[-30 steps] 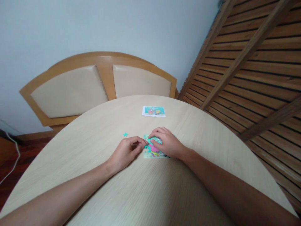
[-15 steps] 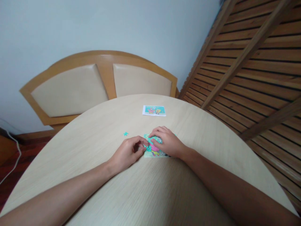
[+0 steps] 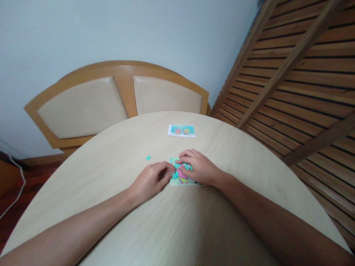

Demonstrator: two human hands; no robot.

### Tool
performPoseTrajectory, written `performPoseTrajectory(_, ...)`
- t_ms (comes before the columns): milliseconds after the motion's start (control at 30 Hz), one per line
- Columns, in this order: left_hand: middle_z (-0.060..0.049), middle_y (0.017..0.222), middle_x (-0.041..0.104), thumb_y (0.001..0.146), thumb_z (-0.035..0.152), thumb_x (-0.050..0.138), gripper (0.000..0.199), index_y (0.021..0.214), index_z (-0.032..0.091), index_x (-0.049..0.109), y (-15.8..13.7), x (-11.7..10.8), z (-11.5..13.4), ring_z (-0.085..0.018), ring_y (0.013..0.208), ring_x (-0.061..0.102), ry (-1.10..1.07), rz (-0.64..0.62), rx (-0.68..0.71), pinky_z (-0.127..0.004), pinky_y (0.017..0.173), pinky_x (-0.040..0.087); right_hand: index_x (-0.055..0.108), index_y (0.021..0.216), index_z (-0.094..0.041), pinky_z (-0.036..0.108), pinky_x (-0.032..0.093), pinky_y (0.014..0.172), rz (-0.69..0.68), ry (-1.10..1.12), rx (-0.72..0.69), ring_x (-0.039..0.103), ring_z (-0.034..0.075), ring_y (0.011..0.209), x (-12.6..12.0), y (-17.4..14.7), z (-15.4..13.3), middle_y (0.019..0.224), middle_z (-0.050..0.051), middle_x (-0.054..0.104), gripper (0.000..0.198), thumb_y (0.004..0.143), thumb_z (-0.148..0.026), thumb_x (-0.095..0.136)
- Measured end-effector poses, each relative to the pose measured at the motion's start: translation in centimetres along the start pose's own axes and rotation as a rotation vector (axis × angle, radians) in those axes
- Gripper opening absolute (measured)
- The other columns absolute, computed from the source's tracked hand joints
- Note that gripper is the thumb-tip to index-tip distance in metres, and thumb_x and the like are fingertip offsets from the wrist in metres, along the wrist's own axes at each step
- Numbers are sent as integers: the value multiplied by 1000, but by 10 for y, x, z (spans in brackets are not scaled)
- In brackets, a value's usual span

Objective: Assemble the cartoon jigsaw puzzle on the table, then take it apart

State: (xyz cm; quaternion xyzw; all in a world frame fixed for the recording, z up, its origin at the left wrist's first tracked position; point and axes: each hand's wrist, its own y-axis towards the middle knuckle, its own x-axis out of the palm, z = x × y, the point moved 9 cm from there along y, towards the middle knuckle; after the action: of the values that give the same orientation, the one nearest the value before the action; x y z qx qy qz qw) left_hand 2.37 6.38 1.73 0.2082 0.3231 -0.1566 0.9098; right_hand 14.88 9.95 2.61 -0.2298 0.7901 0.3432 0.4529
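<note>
R hand [image 3: 200, 169], thumb & fingers apart, prob. steadies puzzle [image 3: 181, 178]; L hand [image 3: 150, 180] at its edge, can't tell if pinching

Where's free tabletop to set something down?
Bare table: right of the right hand and the picture card; left of the loose puzzle piece; and on the puzzle's near side. Crowded: the puzzle itself, with the left hand at its left edge.

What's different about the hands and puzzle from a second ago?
Very little: the left hand shifted its fingers slightly at the left edge of the puzzle. I can't tell if it took or let go of anything. The right hand stays over the puzzle; the loose piece and picture sheet stayed put.
</note>
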Motion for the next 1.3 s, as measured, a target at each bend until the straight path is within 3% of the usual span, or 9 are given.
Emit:
performPoseTrajectory(167,-5,95,74,93,22,56,14,103,20,66,-1,-2,2,-18,84,67,101,-9,40,-31,77,54,73,113,-22,43,47,96,-10,12,-12,58,26,106,1,-3,1,111,9,65,29,85,-31,70)
performPoseTrajectory(333,-7,102,73,97,24,53,18,106,22,68,-3,-1,14,-21,96,66,246,-78,196,-36,88,53,72,114,-24,42,46,97,-3,27,-7,57,25,108,2,-4,3,112,8,65,30,86,-32,70)
performPoseTrajectory(500,-7,105,72,101,24,49,24,106,22,72,-5,2,23,-21,99,64,348,-130,314,-35,88,52,72,117,-25,42,46,98,-15,36,9,57,25,110,2,-4,4,114,8,65,31,86,-30,70)
performPoseTrajectory(867,-8,109,68,101,26,48,26,110,21,71,-7,4,26,-21,101,61,409,-230,402,-36,91,51,74,116,-26,42,46,98,11,29,1,57,25,109,2,-4,3,114,8,65,28,90,-32,67)
performPoseTrajectory(967,-7,106,69,101,26,46,26,107,21,71,-2,-9,19,-21,99,62,468,-139,333,-36,89,52,74,117,-25,43,46,99,5,31,9,57,25,110,3,-4,4,114,8,66,29,90,-33,67)
performPoseTrajectory(1067,-10,112,69,99,27,47,28,114,19,68,4,-37,-2,-25,101,63,651,60,116,-41,88,53,74,117,-24,44,47,99,-1,31,14,58,25,109,3,-3,5,114,9,66,29,90,-33,67)
performPoseTrajectory(1133,-12,117,68,96,28,50,30,119,16,66,5,-51,-16,-29,104,62,771,125,-25,-44,88,53,74,117,-23,43,47,98,-3,31,11,58,25,108,4,-3,5,113,9,66,29,90,-33,67)
performPoseTrajectory(1300,-12,112,70,96,27,49,30,118,16,65,4,-53,-31,-30,102,64,906,35,-197,-41,83,54,74,116,-22,44,47,97,11,38,1,58,25,107,5,-2,6,113,10,66,29,90,-34,68)
